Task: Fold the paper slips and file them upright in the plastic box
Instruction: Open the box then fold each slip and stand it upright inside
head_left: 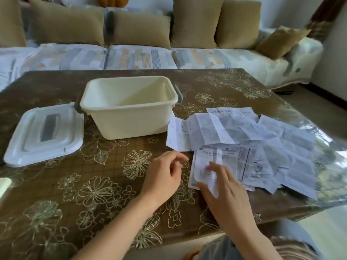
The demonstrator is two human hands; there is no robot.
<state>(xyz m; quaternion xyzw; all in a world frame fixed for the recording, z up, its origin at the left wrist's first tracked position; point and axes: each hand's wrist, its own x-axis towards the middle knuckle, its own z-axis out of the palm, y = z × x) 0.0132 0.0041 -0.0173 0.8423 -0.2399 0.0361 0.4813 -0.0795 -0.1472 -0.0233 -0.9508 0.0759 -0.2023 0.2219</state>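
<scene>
Left of the plastic box (129, 107) I see its clear lid (44, 134) flat on the surface (75, 184); the box stands open with nothing inside. In front of the box my left hand (163, 177) hovers loosely curled, holding nothing. Right of the box lie the paper slips (244, 139), spread unfolded; my right hand (223, 192) pinches the nearest slip (204, 166).

Cream box (131, 117), white printed slips (244, 136), brown floral tablecloth (93, 184), tan cushions (140, 29)
</scene>
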